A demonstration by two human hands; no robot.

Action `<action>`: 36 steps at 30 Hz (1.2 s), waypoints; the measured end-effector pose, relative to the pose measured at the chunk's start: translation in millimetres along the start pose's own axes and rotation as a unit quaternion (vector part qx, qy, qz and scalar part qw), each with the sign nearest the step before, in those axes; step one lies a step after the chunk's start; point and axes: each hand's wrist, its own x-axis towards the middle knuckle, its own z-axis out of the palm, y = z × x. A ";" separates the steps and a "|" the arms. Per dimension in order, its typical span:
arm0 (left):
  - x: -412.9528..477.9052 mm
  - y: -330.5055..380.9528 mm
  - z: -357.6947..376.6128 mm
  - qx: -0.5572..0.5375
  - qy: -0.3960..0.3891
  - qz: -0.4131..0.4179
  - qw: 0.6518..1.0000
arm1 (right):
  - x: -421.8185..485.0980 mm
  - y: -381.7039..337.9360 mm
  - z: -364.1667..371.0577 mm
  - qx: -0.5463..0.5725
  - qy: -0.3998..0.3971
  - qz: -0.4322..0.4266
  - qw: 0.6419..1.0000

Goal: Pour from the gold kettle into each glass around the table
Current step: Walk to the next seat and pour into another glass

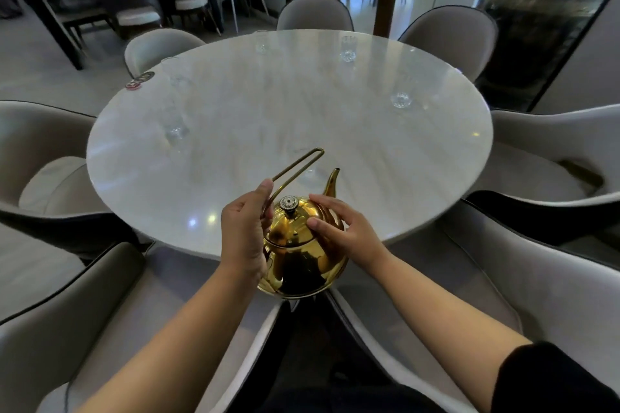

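Round marble table [268, 104] — clear glasses [348, 48] standing near its rim.

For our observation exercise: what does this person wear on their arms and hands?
The left hand and right hand are bare: no gloves, rings or watch show. A black sleeve covers the right arm from about the elbow up; the left forearm is uncovered as far as it shows.

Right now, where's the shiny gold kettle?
The gold kettle is low centre in the head view, at the near edge of the white marble table, left hand gripping its handle, right hand touching its lid.
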 end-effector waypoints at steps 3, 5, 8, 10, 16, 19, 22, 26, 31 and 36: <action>-25.1 2.2 -7.2 0.011 -0.036 -0.008 0.999 | -35.4 -3.4 9.2 0.021 0.030 0.006 0.999; -42.5 3.6 -12.1 0.011 -0.060 -0.012 0.998 | -60.5 -5.0 15.8 0.044 0.054 0.014 0.997; -66.3 5.0 -16.8 0.018 -0.092 -0.014 0.996 | -94.9 -8.2 21.6 0.057 0.079 0.027 0.995; -81.3 3.8 -17.5 0.022 -0.107 -0.020 0.994 | -117.0 -9.3 23.3 0.055 0.091 0.034 0.994; -120.4 -3.7 -1.6 0.038 -0.168 -0.029 0.985 | -173.7 -3.3 12.0 0.041 0.162 0.051 0.985; -134.4 -8.3 16.1 0.040 -0.198 -0.026 0.979 | -194.7 -4.5 -4.4 0.042 0.180 0.052 0.981; -146.9 -11.9 41.6 0.047 -0.221 -0.024 0.974 | -211.5 -2.8 -27.3 0.041 0.195 0.050 0.979; -163.4 -18.9 85.3 0.056 -0.230 -0.021 0.971 | -230.3 0.3 -69.2 0.031 0.202 0.056 0.977; -182.2 -35.4 147.5 0.056 -0.224 -0.016 0.973 | -247.3 13.9 -135.4 0.021 0.181 0.069 0.981; -202.6 -54.2 212.7 0.040 -0.205 -0.017 0.978 | -256.2 29.3 -208.9 0.008 0.153 0.073 0.985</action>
